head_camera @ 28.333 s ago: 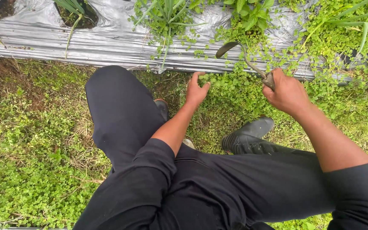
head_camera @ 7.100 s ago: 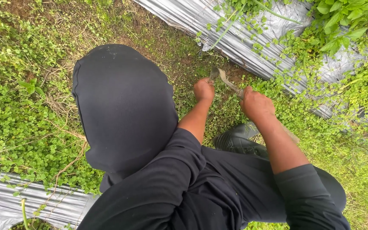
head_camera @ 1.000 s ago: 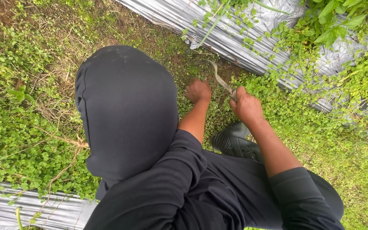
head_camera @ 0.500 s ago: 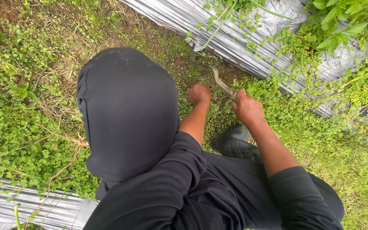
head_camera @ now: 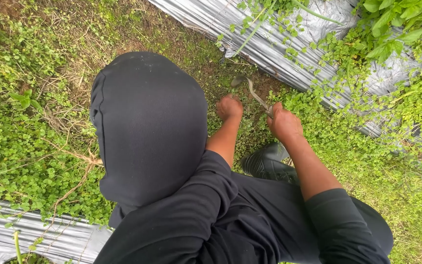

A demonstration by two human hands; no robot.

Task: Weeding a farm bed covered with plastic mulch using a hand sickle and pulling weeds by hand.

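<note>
Two hands work low in the weeds beside the silver plastic mulch sheet [head_camera: 289, 44]. My right hand [head_camera: 285, 123] is clenched around the handle of a curved metal sickle [head_camera: 250, 90], its blade touching soil just short of the sheet. My left hand [head_camera: 229, 107] is fisted in the green groundcover weeds [head_camera: 25, 146]; I cannot tell what it grips.

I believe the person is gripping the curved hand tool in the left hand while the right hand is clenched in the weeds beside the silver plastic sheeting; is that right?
Not quite: the hands are swapped. The head view shows the right hand gripping the curved hand tool, while the left hand is clenched in the weeds beside the silver plastic sheeting.
</note>
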